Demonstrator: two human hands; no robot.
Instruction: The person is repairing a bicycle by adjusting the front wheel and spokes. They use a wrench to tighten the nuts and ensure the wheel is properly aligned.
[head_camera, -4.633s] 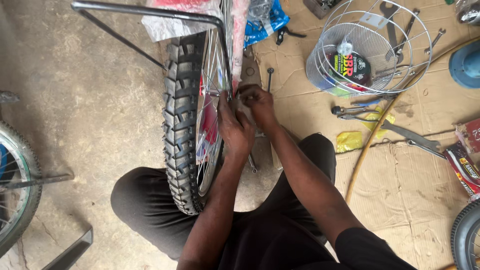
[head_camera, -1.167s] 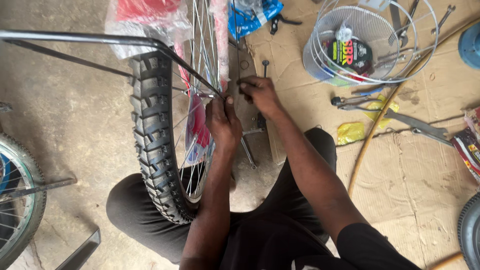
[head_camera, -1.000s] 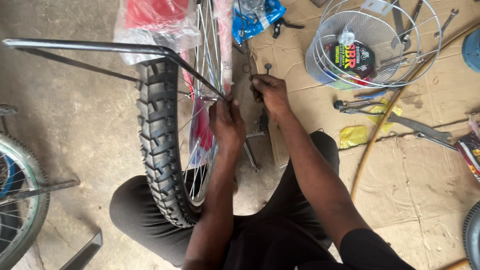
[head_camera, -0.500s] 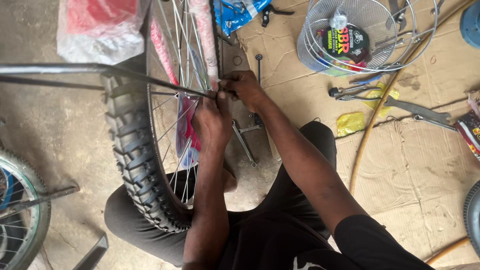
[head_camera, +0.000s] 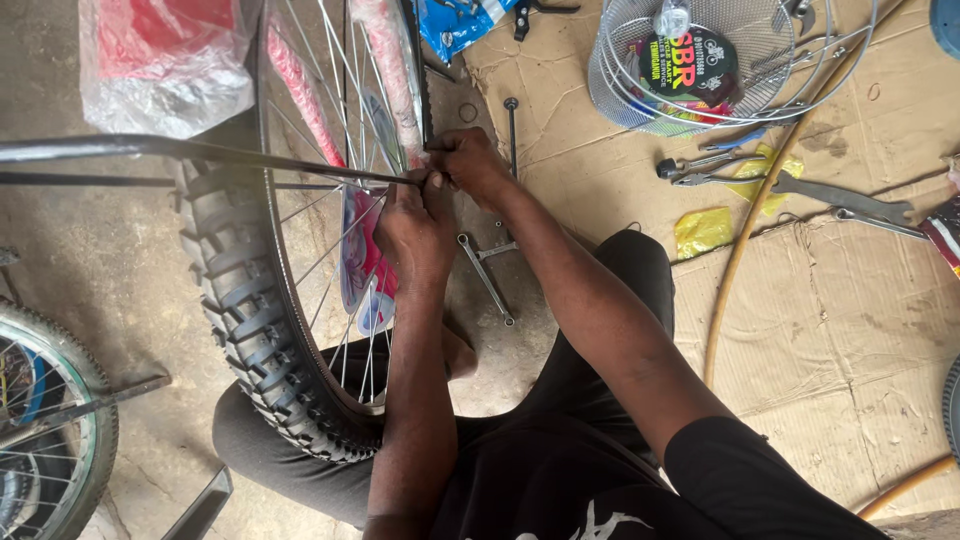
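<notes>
A bicycle wheel with a knobby black tyre (head_camera: 245, 310) and silver spokes stands upright between my knees. A long dark metal rod (head_camera: 190, 150) runs from the left edge to the wheel's hub. My left hand (head_camera: 412, 230) lies over the hub, its fingers pinched at the rod's end. Just above it, my right hand (head_camera: 470, 160) closes on a small part at the same spot; what it grips is hidden by the fingers.
A second bicycle wheel (head_camera: 45, 420) sits at lower left. A wire basket (head_camera: 720, 60), wrenches (head_camera: 485, 265), pliers (head_camera: 700, 170) and a yellow hose (head_camera: 735, 260) lie on cardboard (head_camera: 830, 300) at right. Red and blue plastic bags (head_camera: 160, 60) lie at the top.
The view has shifted so the wheel and rod sit lower and larger in frame. Both hands stay together at the hub, the right hand now lower against the left.
</notes>
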